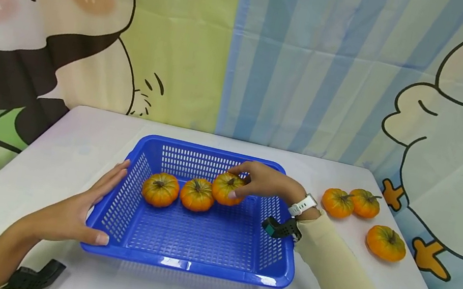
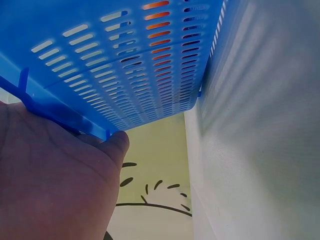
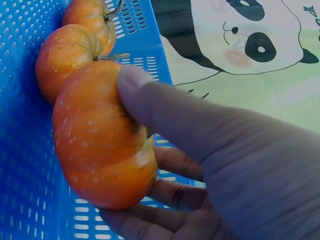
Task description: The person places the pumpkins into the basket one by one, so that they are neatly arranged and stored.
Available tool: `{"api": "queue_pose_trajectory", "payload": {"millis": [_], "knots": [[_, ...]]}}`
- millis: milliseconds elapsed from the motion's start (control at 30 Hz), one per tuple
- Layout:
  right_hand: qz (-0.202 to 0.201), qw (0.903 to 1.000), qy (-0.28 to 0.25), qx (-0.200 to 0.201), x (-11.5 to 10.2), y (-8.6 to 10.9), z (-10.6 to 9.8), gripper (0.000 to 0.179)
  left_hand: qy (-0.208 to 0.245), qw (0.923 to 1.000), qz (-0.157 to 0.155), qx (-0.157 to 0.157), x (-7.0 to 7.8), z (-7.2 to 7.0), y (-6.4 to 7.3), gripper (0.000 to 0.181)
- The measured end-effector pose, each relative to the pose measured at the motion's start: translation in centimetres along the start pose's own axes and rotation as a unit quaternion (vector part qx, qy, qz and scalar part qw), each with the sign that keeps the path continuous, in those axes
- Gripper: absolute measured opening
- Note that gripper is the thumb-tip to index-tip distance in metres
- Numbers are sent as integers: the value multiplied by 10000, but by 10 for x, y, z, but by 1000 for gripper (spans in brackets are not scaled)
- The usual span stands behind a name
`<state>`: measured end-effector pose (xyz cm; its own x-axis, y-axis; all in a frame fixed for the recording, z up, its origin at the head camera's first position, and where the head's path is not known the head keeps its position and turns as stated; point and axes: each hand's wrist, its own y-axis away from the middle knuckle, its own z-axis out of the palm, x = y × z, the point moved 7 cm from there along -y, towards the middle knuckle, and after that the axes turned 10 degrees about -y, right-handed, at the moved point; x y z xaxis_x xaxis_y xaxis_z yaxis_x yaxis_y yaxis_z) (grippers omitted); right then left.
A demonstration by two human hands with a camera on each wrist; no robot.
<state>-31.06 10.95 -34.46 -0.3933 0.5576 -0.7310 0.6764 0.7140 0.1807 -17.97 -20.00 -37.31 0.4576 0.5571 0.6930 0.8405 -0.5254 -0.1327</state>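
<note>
Pumpkin (image 1: 227, 189) number three sits pinched in the right hand (image 1: 264, 181), thumb and fingers (image 3: 150, 102) curled round it, low inside the blue basket (image 1: 188, 256) beside two pumpkins (image 1: 178, 192) already lined up there. Left hand (image 1: 75, 212) lies flat, fingers straight against the basket's side. Three more pumpkins (image 1: 363, 214) wait on the worktop (image 1: 74, 137), so about half looks done.

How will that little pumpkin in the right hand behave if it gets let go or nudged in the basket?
The pumpkin is squat and ribbed, so it would probably settle rather than roll far. The right hand pinches it with fingertips alone, so it seems light. Its skin looks matte, so likely not slippery. The blue basket walls would stop it.
</note>
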Motion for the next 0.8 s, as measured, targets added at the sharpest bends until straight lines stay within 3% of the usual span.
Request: {"api": "queue_pose_trajectory", "payload": {"millis": [333, 600, 800], "knots": [[238, 9995, 128, -168, 7, -1, 3, 63, 60, 10000, 39, -10, -1, 1, 0, 118], [766, 9960, 272, -367, 17, -2, 8, 62, 24, 10000, -20, 9, -2, 1, 0, 117], [785, 9956, 273, -432, 15, -3, 10, 62, -51, 9999, -86, 57, -4, 1, 0, 117]]}}
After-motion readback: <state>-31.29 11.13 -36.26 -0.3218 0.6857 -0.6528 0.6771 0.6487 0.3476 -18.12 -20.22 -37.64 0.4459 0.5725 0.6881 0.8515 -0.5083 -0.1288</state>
